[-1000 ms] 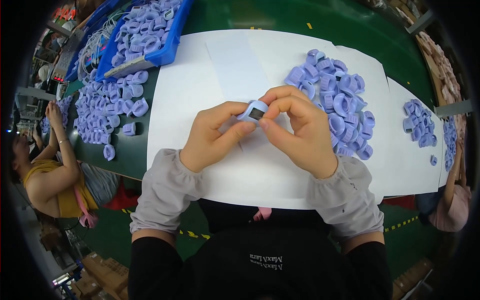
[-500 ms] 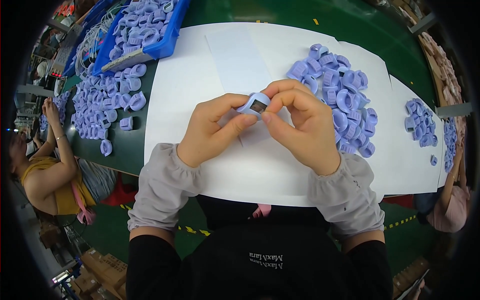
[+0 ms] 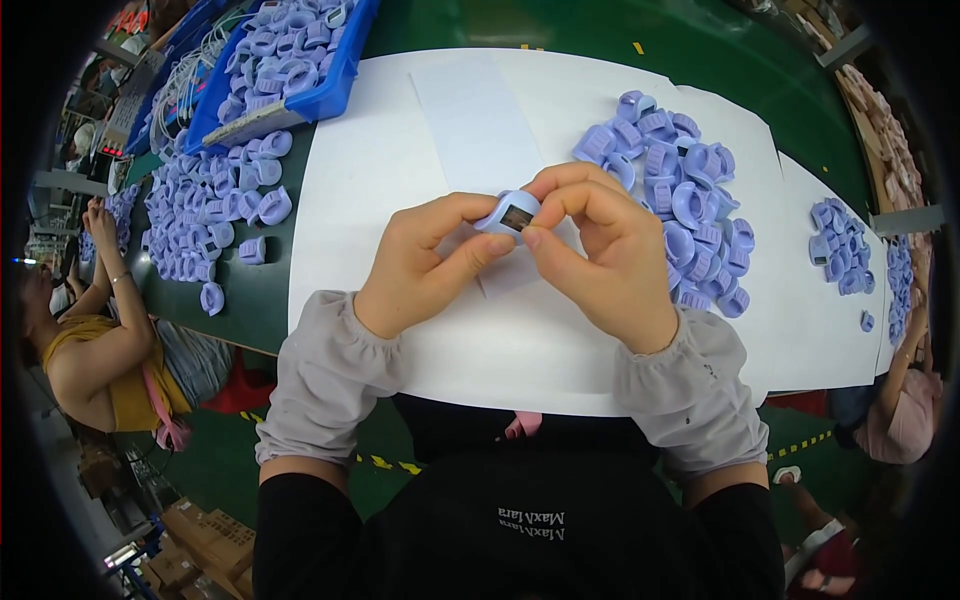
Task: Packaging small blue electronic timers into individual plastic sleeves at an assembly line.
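A small lavender plastic device point(image 3: 510, 200), curved like a ring and bearing a dark rectangular screen, is held up over the white sheet between both my hands. My left hand point(image 3: 430, 255) pinches its left side between thumb and forefinger. From the right, my right hand point(image 3: 605, 245) grips the other side, with the thumb tip at the screen's edge. The screen faces up toward me; the underside is hidden. Just beyond my right hand lies a heap of similar lavender devices point(image 3: 690, 187).
White sheeting point(image 3: 350, 220) covers the table, with a paper strip point(image 3: 470, 110) on it. A blue bin point(image 3: 340, 95) of lavender pieces stands far left, above more pieces point(image 3: 205, 200) on a dark green surface. A smaller pile point(image 3: 845, 245) lies right. People point(image 3: 110, 350) sit at either side.
Both hands keep nearly the same place and grip; the device's screen is a little more exposed beside my right thumb. Another person has come into view at the lower right.
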The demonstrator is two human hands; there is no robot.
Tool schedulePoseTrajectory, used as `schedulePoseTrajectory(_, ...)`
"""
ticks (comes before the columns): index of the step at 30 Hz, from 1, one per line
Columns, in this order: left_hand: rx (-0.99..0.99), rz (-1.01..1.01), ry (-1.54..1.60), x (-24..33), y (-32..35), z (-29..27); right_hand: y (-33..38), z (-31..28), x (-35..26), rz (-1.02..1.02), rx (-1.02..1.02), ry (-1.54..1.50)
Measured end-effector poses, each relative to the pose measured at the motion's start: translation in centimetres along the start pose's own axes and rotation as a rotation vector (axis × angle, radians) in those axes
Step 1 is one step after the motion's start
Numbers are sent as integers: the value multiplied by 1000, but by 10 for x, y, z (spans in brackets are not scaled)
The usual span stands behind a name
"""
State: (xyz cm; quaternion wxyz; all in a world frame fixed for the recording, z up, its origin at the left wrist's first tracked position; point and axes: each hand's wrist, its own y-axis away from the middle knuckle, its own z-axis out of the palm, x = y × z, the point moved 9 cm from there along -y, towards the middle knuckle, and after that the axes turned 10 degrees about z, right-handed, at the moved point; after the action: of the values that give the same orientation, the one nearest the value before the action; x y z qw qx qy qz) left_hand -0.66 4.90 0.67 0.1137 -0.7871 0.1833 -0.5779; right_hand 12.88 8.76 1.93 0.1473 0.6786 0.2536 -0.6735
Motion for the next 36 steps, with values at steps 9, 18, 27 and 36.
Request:
schedulePoseTrajectory(9,-8,2,-10,2,1,-1,0,1,-1,6,2,8)
schedulePoseTrajectory(18,-55,88,-38,1,0,0,0,0,1,63,-4,11)
schedulePoseTrajectory(27,156,58,112,20,12,-18,8,-34,-32,-65,265,498)
schedulePoseTrajectory(36,502,-111,-1004,16,77,-183,17,-86,-42,-64,557,1452)
